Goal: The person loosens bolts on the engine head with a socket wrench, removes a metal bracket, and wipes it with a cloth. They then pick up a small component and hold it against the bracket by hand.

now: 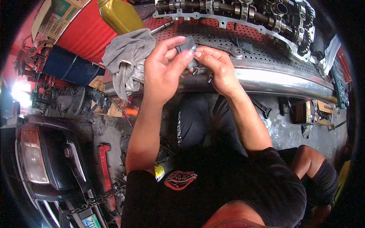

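My left hand grips a small dark grey sheet, like a folded piece of sandpaper, between thumb and fingers. At its right edge, the thumb and fingertips of my right hand pinch together on it. Small shiny metal parts show just below the right fingers; I cannot tell whether that hand holds them. Behind my right hand a wrench lies on the perforated metal bench top. A crumpled grey rag hangs over the bench edge left of my left hand.
A cylinder head with camshafts spans the back of the bench. A gold oil jug stands behind the rag. A black car is at lower left, near a red metal bar. Another person's leg shows at right.
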`<state>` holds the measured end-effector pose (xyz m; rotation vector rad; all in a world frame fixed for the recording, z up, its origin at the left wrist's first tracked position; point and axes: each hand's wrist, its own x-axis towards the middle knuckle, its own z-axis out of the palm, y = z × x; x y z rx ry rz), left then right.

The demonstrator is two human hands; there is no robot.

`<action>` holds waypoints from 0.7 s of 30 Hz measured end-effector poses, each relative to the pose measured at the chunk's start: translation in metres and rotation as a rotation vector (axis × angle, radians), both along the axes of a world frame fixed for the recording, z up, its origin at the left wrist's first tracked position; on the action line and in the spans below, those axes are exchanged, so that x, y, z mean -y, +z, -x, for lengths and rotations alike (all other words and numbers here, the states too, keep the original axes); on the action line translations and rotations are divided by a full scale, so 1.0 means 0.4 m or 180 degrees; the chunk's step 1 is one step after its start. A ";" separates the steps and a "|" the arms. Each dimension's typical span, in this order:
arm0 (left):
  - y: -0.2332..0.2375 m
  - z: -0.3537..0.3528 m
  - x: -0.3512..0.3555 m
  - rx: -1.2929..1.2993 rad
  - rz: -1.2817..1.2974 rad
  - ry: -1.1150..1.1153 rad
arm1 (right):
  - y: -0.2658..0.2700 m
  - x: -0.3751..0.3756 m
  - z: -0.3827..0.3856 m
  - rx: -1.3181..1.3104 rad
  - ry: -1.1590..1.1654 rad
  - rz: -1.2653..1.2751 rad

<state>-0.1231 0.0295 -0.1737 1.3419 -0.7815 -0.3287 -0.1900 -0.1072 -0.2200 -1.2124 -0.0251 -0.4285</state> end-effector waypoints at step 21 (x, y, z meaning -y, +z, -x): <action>-0.085 0.040 0.063 0.1282 0.0069 0.1276 | -0.014 0.036 -0.147 0.0582 0.0315 -0.2022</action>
